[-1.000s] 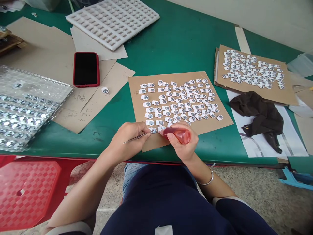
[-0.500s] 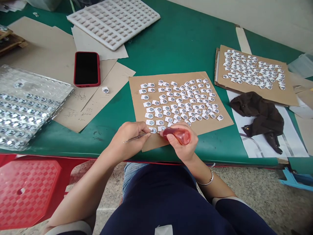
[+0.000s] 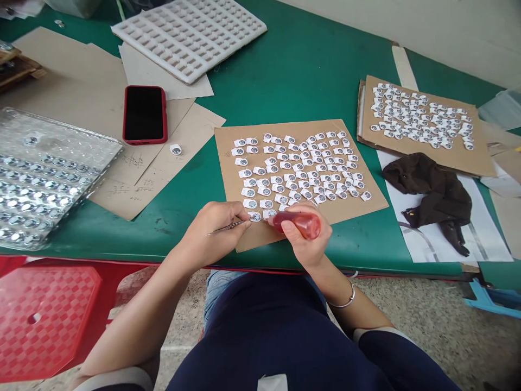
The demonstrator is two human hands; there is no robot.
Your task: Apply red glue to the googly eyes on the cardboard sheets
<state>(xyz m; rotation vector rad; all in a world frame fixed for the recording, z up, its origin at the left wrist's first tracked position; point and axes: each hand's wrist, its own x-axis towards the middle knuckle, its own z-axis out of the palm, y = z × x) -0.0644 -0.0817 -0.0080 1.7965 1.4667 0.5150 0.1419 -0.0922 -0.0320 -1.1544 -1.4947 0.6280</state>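
Note:
A brown cardboard sheet (image 3: 285, 127) lies in front of me, bearing rows of small white tabs with round dark-printed faces. My left hand (image 3: 215, 231) pinches a thin metal tool (image 3: 225, 228), perhaps tweezers, whose tip meets a round piece (image 3: 255, 216) at the sheet's near left corner. Wrapped around a small squeeze bottle of red liquid (image 3: 303, 224) is my right hand (image 3: 311, 241). The bottle lies tilted, its nozzle pointing left beside another tabbed piece (image 3: 268, 214); whether it touches that piece I cannot tell.
A red-cased phone (image 3: 145, 115) lies on brown paper at left, beside a clear tray (image 3: 61, 136) of shiny round parts. Behind is a white slotted tray (image 3: 191, 38). At right are a second loaded cardboard (image 3: 423, 152) and dark cloth (image 3: 431, 187). A red stool (image 3: 44, 320) stands below left.
My right hand and the red bottle have shifted slightly to the right, drawing the nozzle back a little. My left hand stays nearly in place.

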